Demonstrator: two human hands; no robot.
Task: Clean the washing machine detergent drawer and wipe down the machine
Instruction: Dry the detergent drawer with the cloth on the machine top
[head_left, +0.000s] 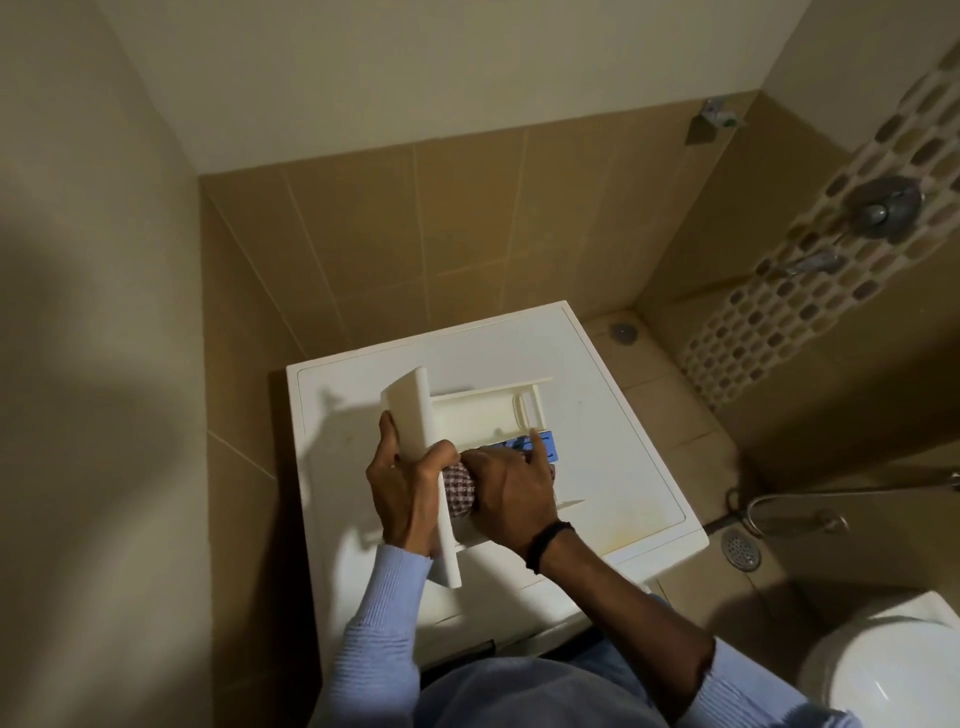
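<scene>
Both hands: left hand (402, 488) grips drawer (483, 410); right hand (511, 491) presses cloth (460, 488).

Light blue ribbed knit sweater (374, 644), right sleeve pushed up; black band (545, 543) on right wrist

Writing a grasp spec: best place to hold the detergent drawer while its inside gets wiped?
Grip the flat front panel of the detergent drawer, from its left end, as the left hand does. It sticks out past the compartments, leaving them free for the right hand and cloth.
</scene>
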